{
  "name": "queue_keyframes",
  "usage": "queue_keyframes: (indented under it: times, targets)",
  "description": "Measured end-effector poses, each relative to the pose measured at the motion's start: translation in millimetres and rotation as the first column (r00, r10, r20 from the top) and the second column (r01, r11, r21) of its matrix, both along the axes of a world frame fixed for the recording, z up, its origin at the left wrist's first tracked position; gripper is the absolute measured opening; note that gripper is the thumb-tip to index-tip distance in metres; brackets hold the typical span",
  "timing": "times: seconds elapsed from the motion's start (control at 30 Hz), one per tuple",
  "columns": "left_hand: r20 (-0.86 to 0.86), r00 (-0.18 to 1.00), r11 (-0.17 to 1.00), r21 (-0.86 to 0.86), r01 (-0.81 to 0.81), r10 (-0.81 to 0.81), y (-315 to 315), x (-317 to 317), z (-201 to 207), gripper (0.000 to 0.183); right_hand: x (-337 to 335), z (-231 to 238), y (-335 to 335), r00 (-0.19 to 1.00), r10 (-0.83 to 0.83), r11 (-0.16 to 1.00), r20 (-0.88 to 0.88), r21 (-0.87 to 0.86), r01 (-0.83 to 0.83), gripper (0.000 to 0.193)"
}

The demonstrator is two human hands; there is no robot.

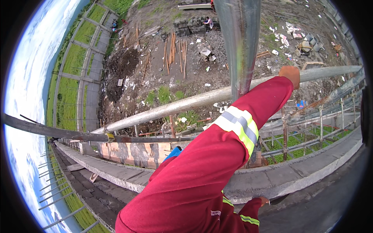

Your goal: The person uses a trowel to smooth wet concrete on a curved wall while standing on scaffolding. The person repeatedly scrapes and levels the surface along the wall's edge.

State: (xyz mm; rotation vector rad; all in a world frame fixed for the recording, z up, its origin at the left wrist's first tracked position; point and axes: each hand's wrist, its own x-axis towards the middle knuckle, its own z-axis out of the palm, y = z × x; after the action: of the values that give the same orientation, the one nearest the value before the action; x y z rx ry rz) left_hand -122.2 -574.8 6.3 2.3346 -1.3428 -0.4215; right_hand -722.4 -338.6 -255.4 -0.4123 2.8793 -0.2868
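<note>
My left arm, in a red sleeve with a reflective band, reaches up and to the right. My left hand [290, 74], in an orange glove, is closed around a long horizontal scaffold pipe [186, 103]. A vertical steel pipe [240, 42] stands just left of that hand. My right hand [264, 200], also in an orange glove, sits low by the concrete ledge [295, 176] and is mostly hidden by its sleeve. A dark flat tool [280, 199] sticks out of it to the right. Something blue [175, 152] peeks out behind my left upper arm.
I am high on a scaffold above a building site. Far below lie timber planks [174, 52], rubble, scattered litter and a person [208, 22] by stacked blocks. A rusty tube [128, 138] crosses at left. More scaffold tubes [322, 124] stand at right, with green fields [72, 62] at left.
</note>
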Motion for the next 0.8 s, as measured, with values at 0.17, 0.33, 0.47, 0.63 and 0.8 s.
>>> queue_keyframes:
  times: [0.17, 0.33, 0.47, 0.63, 0.8]
  targets:
    - [0.046, 0.999, 1.000, -0.015, 0.025, -0.025, 3, -1, 5, 0.036, 0, -1, 3, 0.997, 0.078, 0.997, -0.013, 0.022, -0.078, 0.072]
    - [0.098, 0.992, 0.996, 0.049, 0.071, -0.076, 2, -2, 13, 0.048, 3, -6, 2, 0.996, -0.078, 0.993, -0.037, 0.086, 0.081, 0.073]
    - [0.101, 0.992, 0.990, 0.126, 0.057, -0.070, -1, -6, 23, 0.052, 15, 3, 5, 0.999, -0.047, 0.999, 0.005, 0.025, 0.047, 0.071]
    - [0.128, 0.988, 0.991, 0.109, 0.074, -0.088, -2, -9, 25, 0.053, 31, 19, 5, 0.999, -0.041, 0.998, 0.028, -0.046, 0.042, 0.070]
    - [0.146, 0.985, 0.992, 0.098, 0.079, -0.093, -3, -9, 23, 0.056, 35, 28, 5, 0.993, -0.066, 0.993, 0.098, -0.090, 0.075, 0.070]
